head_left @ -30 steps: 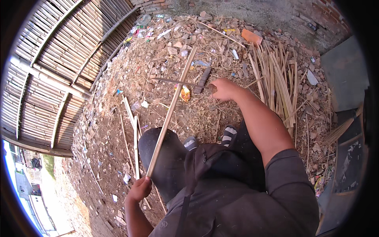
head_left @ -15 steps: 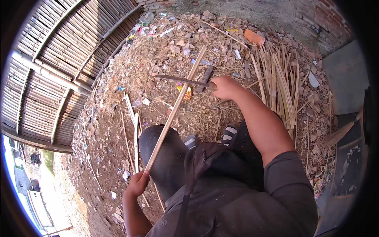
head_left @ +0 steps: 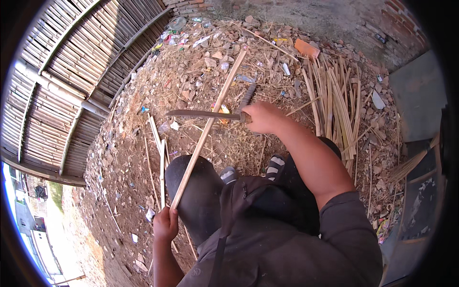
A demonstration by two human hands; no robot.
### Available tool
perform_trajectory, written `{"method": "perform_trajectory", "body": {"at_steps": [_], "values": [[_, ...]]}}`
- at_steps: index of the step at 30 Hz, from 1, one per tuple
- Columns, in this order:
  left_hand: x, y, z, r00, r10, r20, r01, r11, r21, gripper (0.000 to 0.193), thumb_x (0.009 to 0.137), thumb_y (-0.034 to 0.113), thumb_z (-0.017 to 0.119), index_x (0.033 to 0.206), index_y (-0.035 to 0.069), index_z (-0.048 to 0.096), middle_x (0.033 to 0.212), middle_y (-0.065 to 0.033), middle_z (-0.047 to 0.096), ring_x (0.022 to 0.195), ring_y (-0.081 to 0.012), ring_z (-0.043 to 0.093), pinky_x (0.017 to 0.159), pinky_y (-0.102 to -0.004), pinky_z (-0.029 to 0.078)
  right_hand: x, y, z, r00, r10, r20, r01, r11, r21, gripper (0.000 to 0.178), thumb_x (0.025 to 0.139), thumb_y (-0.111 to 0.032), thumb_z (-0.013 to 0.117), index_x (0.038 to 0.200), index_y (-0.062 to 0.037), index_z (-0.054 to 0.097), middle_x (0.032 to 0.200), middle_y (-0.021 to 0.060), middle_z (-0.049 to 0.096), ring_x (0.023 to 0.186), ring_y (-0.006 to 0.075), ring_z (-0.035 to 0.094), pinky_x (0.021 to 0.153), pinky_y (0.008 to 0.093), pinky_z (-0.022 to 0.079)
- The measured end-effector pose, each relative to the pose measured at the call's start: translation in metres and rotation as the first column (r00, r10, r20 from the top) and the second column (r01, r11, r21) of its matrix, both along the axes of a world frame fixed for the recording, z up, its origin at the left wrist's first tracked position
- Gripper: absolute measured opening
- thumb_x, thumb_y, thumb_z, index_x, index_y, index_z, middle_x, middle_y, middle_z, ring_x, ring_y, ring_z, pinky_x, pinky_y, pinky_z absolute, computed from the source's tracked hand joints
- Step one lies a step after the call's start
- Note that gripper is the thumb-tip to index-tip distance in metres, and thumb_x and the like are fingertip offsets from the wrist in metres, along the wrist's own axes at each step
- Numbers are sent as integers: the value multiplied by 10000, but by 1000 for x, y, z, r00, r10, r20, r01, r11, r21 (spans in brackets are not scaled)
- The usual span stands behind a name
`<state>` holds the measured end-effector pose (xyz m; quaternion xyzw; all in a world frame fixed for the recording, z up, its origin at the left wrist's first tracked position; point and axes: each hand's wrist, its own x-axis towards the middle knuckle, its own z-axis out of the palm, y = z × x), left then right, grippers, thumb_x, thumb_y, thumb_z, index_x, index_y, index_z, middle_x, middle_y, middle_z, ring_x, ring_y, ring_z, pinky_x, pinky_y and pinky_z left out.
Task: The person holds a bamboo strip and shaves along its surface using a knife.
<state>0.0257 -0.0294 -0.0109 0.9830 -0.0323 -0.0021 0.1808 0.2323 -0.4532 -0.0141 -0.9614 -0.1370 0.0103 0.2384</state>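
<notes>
Bamboo strip [head_left: 207, 130] looks light, kinda stiff; best held at the near end, where left hand [head_left: 165, 224] fingers clamp it. Right hand [head_left: 262, 117] clamps a machete [head_left: 198, 114].

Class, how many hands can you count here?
2: the left hand holds the pale strip at its lower end; the right hand holds the long knife at its right end.

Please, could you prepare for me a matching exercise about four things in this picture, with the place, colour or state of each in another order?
1. Left hand
2. Right hand
3. Flat slab
4. Heap of strips

A. Orange
B. Holding a long-bladed knife
C. On the ground, at the picture's right
D. Gripping the near end of a pale strip

Pairs: 1-D, 2-B, 3-A, 4-C
</notes>
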Motion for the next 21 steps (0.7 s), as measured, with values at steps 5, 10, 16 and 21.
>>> {"method": "perform_trajectory", "body": {"at_steps": [5, 10, 16, 21], "values": [[-12, 11, -11, 1000, 15, 26, -17, 997, 79, 383, 954, 344, 610, 759, 32, 501, 641, -243, 582, 618, -483, 589, 550, -547, 438, -16, 20, 19, 978, 209, -9, -209, 970, -121, 250, 731, -176, 677, 975, -119, 683, 884, 156, 691, 840, 364, 686, 745, 493, 541], [5, 8, 1, 999, -34, -22, 36, 995, 96, 362, 964, 306, 602, 762, 27, 492, 644, -241, 584, 623, -483, 590, 551, -542, 442, 20, -28, -13, 981, -161, -107, 168, 984, 53, 215, 762, -183, 667, 960, -104, 683, 889, 152, 689, 870, 370, 680, 756, 486, 538], [-2, 3, 5, 1000, -5, -27, 8, 996, 85, 344, 947, 297, 621, 765, 36, 491, 640, -235, 582, 628, -474, 596, 548, -553, 439, -14, 21, 21, 986, 167, 30, -160, 976, -150, 249, 755, -203, 680, 992, -130, 679, 842, 154, 685, 863, 374, 681, 765, 483, 543], [5, 5, -9, 999, -29, 34, 27, 998, 59, 333, 951, 296, 615, 769, 41, 499, 639, -230, 586, 617, -472, 594, 550, -557, 443, 19, -26, -22, 990, -29, -139, 62, 970, 235, 306, 723, -209, 707, 991, -71, 658, 886, 176, 689, 852, 366, 675, 747, 447, 528]]}}
